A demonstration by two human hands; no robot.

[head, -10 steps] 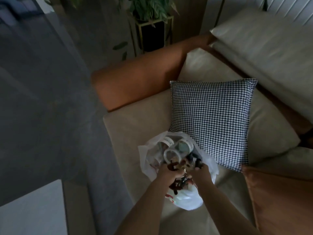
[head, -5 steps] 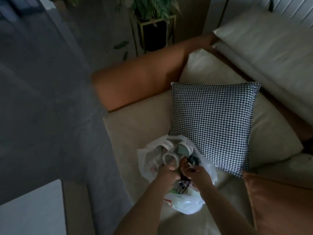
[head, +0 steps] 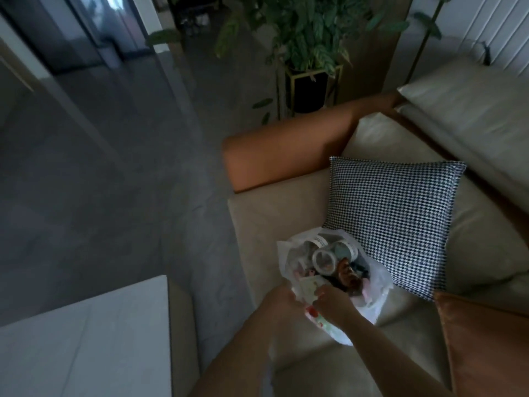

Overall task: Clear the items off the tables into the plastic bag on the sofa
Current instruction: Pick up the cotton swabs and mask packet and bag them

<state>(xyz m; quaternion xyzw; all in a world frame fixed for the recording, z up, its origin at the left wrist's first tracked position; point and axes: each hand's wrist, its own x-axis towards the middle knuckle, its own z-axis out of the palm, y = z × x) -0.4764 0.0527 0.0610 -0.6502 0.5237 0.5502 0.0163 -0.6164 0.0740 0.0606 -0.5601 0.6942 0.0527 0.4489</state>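
Both hands at the near rim of the plastic bag [head: 369, 285]

Head view: the bag lies open on the sofa [head: 266, 222], beyond the fingers; left hand [head: 282, 298] and right hand [head: 332, 303] look curled onto its near edge, equally close, though blur hides the grip. Desk [head: 86, 333] sits left.

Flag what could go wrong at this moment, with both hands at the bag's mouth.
The plastic bag sits near the front edge of the sofa seat, loaded with tape rolls; a tug from the left hand or right hand might tip it toward the floor. The heaped contents could spill through the open mouth.
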